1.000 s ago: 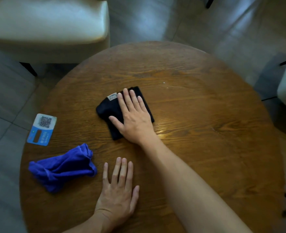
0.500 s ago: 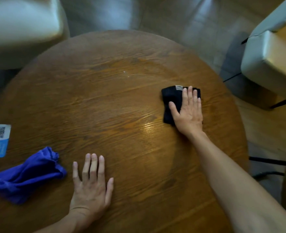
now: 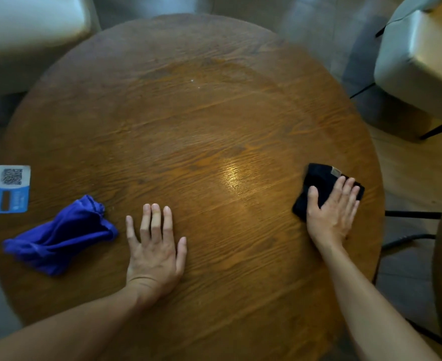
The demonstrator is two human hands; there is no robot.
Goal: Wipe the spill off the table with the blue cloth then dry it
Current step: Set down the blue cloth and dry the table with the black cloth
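Drying step in hand: right hand (image 3: 330,213) presses flat on the black cloth (image 3: 318,185) at the desk's (image 3: 188,126) three o'clock. Left hand (image 3: 153,247) lies flat, holding nothing; blue cloth (image 3: 58,239) discarded at eight o'clock. Next: sweep remaining sheen.

Pale cushioned chairs (image 3: 30,40) and (image 3: 420,66) are flanking the round wooden table (image 3: 188,131). Grey floor tiles (image 3: 318,29) are showing beyond it. Light is glinting off the tabletop grain.

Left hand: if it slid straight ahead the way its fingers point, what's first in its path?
Nothing, as far as this view shows. The left hand lies flat with fingers pointing toward the far edge of the table. The blue cloth sits off to its left, out of line.
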